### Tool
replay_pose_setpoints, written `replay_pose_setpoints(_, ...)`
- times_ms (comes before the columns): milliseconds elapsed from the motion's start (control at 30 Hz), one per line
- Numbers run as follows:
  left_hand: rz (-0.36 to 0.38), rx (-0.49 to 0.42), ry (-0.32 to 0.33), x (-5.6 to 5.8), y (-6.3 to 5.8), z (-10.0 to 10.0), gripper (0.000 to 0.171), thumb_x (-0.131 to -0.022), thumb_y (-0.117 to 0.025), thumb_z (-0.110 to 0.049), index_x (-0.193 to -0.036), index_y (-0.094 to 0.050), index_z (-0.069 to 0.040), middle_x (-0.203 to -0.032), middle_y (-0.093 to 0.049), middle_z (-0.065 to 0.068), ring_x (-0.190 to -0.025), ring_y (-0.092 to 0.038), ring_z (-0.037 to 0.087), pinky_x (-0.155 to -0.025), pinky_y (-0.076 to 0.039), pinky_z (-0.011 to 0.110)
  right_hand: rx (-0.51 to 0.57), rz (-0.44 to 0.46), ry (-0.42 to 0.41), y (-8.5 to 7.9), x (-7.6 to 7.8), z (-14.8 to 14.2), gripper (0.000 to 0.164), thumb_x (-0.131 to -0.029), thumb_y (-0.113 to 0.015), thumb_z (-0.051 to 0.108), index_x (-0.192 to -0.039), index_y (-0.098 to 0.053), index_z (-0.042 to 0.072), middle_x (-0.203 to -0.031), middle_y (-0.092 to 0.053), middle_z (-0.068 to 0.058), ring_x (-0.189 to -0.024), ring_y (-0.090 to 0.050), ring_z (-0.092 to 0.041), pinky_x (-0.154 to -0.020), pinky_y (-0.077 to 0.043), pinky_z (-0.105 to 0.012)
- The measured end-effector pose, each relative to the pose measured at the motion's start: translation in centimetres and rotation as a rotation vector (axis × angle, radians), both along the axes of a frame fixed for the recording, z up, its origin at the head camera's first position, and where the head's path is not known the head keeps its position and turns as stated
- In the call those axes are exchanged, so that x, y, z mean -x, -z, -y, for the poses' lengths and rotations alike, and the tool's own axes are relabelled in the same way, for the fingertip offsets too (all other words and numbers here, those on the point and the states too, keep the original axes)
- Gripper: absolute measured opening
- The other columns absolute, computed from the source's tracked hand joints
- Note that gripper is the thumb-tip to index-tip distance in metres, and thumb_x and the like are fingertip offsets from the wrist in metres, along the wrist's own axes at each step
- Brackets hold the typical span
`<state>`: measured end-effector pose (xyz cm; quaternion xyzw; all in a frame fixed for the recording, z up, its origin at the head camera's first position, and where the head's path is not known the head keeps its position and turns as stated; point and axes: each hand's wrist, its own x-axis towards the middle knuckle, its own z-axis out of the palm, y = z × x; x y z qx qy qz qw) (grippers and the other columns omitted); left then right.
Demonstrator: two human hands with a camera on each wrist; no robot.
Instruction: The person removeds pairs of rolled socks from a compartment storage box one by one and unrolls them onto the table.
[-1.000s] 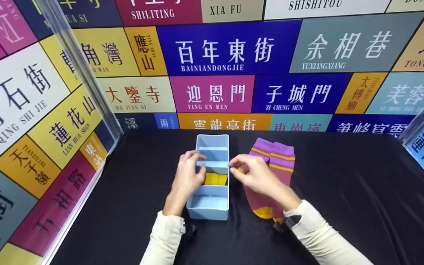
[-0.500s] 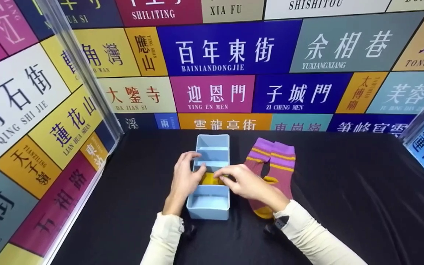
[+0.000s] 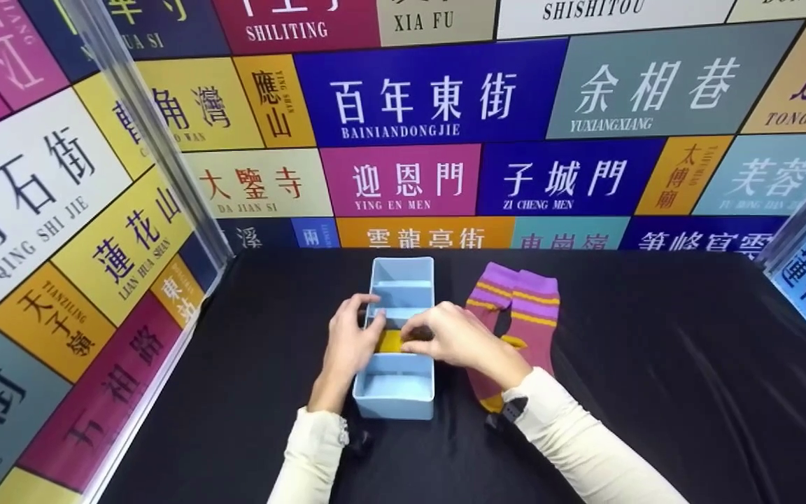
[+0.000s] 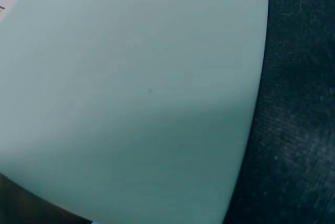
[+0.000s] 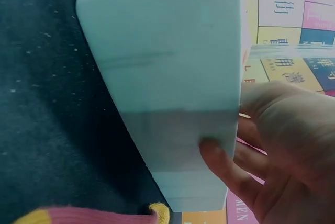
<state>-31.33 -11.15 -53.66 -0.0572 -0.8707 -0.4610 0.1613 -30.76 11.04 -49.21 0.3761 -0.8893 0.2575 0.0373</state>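
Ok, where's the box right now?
In the head view, the box sits left of the socks, with the left hand at its left rim and the right hand over its right rim.

Pale-blue divided organizer box (image 3: 393, 408): open-topped, upright on desk (image 3: 655, 329), long axis running toward far edge. Yellow fabric piece (image 3: 389, 341): seated in second compartment from near end, right part hidden; folding indeterminate.
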Motion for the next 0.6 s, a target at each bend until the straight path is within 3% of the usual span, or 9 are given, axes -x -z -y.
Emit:
replay_pose_setpoints(200, 0.009, -0.006, 0.011, 0.0, 0.0, -0.1, 0.028, -0.1, -0.076, -0.024, -0.127, -0.075, -0.015, -0.128, -0.072, 0.01, -0.117, -0.072, 0.028, -0.104, -0.057, 0.046, -0.061, 0.037, 0.046, -0.7, 0.6, 0.7, 0.023, -0.09, -0.089, 0.041, -0.105, -0.086, 0.025, -0.101, -0.084, 0.008, -0.094, -0.08, -0.011, -0.079, -0.064, -0.038)
replay_pose_setpoints(600, 0.014, -0.009, 0.018, 0.0, -0.3, -0.1, 0.032, -0.097, -0.076, -0.019, -0.128, -0.074, -0.011, -0.13, -0.071, 0.014, -0.117, -0.07, 0.032, -0.104, -0.056, 0.048, -0.191, 0.068, 0.078, -1.7, 0.5, 1.8, 0.023, -0.094, -0.085, 0.04, -0.111, -0.086, 0.024, -0.105, -0.085, 0.007, -0.097, -0.08, -0.017, -0.076, -0.064, -0.046)
